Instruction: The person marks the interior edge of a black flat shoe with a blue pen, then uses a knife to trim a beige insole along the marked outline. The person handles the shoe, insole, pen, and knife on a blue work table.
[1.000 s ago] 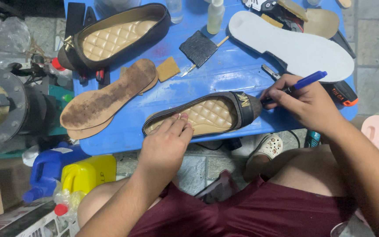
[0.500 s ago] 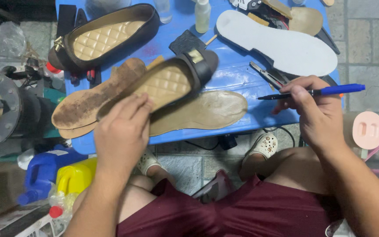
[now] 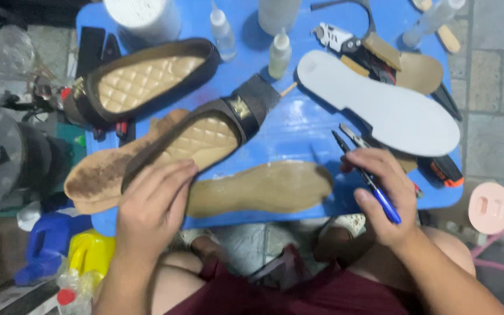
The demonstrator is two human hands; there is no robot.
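Shoe (image 3: 205, 137) in dark brown with a quilted tan lining sat tilted near the centre of the blue table (image 3: 298, 125), its toe toward one o'clock, the left hand (image 3: 150, 213) gripping its heel end from six o'clock. A second earlier it had lain flat at the table's near edge under the pen; lifting it away had uncovered a tan insole (image 3: 263, 188) there, which suggested that piece was ready for the next step. At three o'clock the right hand (image 3: 383, 195) was closed around a blue pen (image 3: 368, 184), tip raised off the work. Beyond, at eleven o'clock lay a matching shoe (image 3: 147, 79), at one o'clock a white sole (image 3: 392, 114), and glue bottles (image 3: 279, 53) stood at twelve.
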